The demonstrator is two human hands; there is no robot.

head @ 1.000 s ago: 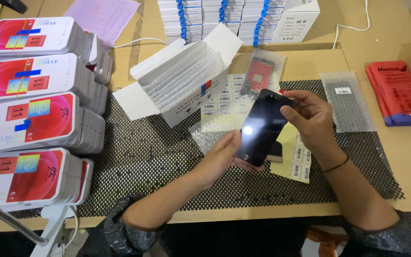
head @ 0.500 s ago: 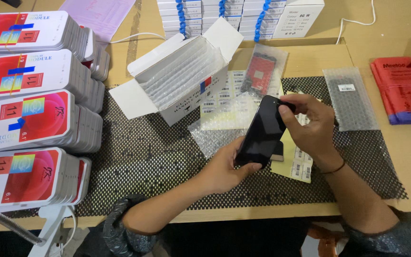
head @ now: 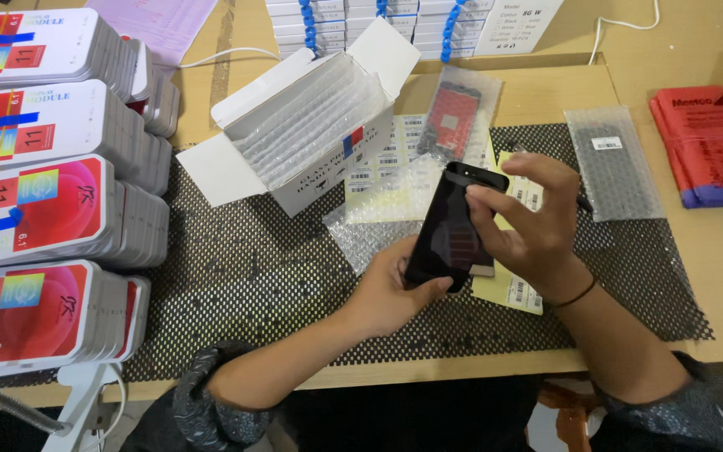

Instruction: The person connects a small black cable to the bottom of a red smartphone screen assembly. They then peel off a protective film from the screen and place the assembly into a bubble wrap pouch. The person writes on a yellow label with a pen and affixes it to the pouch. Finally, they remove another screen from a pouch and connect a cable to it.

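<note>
A black phone screen panel [head: 448,230] is held tilted above the black mesh mat [head: 244,268]. My left hand [head: 395,289] grips its lower end from below. My right hand [head: 529,226] clasps its upper right side, with fingers across the glass. Under the hands lie an empty bubble-wrap bag [head: 370,226] and yellow-white barcode label sheets [head: 516,289].
An open white box [head: 307,125] full of bubble-wrapped panels stands behind the hands. Stacks of red-and-white flat boxes [head: 39,209] line the left. A bagged panel [head: 453,117], a bubble bag [head: 612,163], red packets [head: 705,146] and stacked white boxes [head: 412,21] lie further back and right.
The panel has stayed in both hands, with only a small shift of the right fingers along its top edge.
</note>
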